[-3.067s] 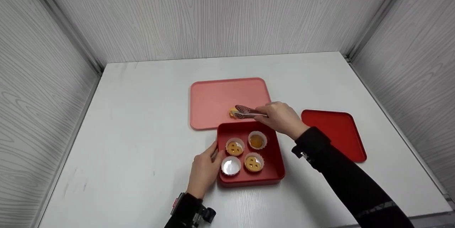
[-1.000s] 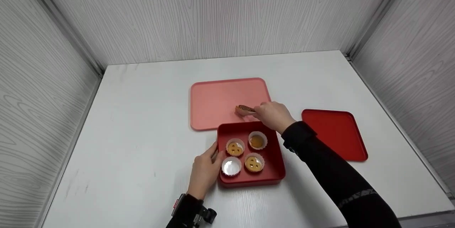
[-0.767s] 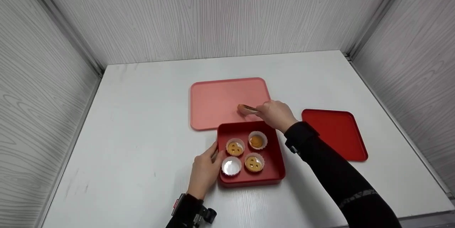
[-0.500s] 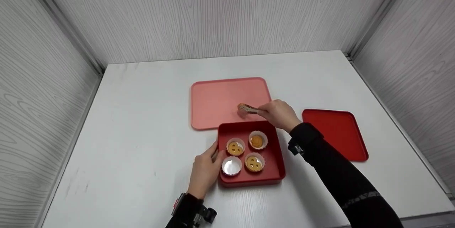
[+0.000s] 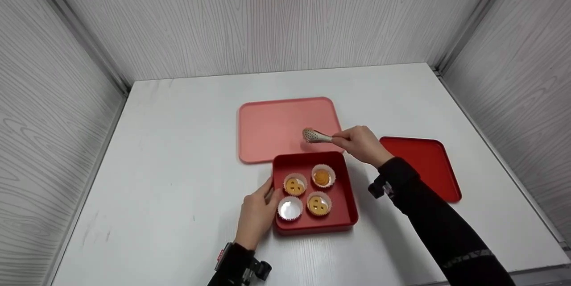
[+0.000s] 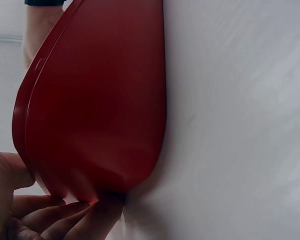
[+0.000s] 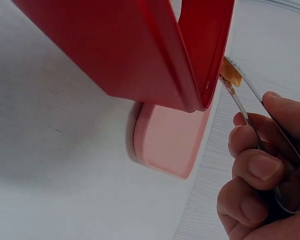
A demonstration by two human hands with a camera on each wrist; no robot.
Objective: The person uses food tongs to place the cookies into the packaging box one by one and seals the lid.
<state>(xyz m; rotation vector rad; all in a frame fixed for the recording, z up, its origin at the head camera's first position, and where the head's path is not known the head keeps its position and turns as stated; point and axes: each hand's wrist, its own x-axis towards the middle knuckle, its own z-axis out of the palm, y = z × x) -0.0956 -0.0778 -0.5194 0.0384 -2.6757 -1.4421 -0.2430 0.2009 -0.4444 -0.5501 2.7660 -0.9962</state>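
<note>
My right hand [image 5: 360,143] grips metal tongs [image 5: 319,137] above the near right part of the pink tray [image 5: 272,125]. In the right wrist view, the tips of the tongs [image 7: 245,80] pinch a golden-brown cookie [image 7: 231,73]. My left hand [image 5: 258,212] holds the left wall of a square red box [image 5: 345,205], thumb at the rim and fingers along the outside. Inside the box stand several white paper cups. Two hold cookies with holes [image 5: 294,186], one at the back right holds a rounder brown cookie [image 5: 322,178], and the front-left paper cup [image 5: 290,209] is empty.
A flat red lid or tray [image 5: 421,167] lies on the white table [image 5: 178,165], right of the box. The pink tray sits directly behind the box. Grey wood-grain panels [image 5: 276,22] close off the back and both sides.
The tongs have closed on the cookie that lay on the pink tray and lifted it. The right hand has since drawn slightly right, turning the tongs. The left hand and box stay put.
</note>
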